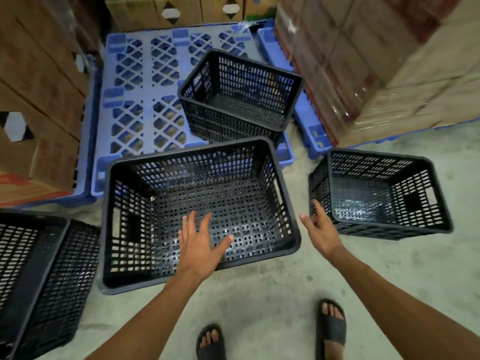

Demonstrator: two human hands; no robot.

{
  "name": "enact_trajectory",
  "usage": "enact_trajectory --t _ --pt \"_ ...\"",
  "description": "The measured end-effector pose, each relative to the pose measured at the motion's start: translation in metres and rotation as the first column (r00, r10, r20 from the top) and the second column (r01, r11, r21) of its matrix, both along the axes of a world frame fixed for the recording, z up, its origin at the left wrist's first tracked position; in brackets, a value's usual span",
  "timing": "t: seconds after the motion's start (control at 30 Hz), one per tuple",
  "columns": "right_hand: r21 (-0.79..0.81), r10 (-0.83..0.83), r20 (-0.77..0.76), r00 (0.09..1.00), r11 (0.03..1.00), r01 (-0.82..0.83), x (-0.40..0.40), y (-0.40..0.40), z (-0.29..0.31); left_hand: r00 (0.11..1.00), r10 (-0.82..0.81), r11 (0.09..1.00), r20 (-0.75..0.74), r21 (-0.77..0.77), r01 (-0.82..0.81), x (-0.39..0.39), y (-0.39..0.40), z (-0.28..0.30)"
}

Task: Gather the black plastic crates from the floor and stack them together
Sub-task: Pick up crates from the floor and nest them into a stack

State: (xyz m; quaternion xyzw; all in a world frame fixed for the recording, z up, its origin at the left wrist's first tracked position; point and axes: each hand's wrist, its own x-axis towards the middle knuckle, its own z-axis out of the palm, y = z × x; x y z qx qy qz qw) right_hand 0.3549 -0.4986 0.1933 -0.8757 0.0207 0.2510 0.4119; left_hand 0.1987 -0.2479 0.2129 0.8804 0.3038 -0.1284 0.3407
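At the far left, stacked cardboard boxes [39,105] rise over a black crate [44,276] cut off by the frame's lower left edge. Next comes a blue plastic pallet [135,100], with the large middle crate [197,211] on the concrete floor [259,294] against its front edge. The left hand [201,246] hovers over this crate's near rim, fingers spread wide, holding nothing. A rear crate [239,97] sits on the pallet's right part. The right hand [320,229], fingers loosely open and empty, reaches beside the right crate [379,193]. Shrink-wrapped cartons [384,61] tower behind. Black sandals [332,328] stand below.
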Motion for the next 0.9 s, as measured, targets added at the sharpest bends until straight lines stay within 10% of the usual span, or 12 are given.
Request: enact_trajectory --t 0.4,0.63,0.9 --pt "-0.007 -0.304 -0.113 0.946 0.952 0.306 0.147 -0.264 -0.054 0.915 -0.349 0.903 0.204 -0.189 0.387 0.246 -0.271 -0.010" --pt "-0.188 -0.378 -0.201 0.904 0.920 0.343 0.233 -0.423 -0.140 0.974 -0.089 0.917 -0.209 -0.398 -0.002 0.337 -0.349 -0.136" --pt "-0.229 -0.545 -0.186 0.818 0.833 0.503 0.284 -0.520 -0.231 0.914 0.171 0.952 -0.367 -0.179 -0.250 0.384 -0.355 -0.244"
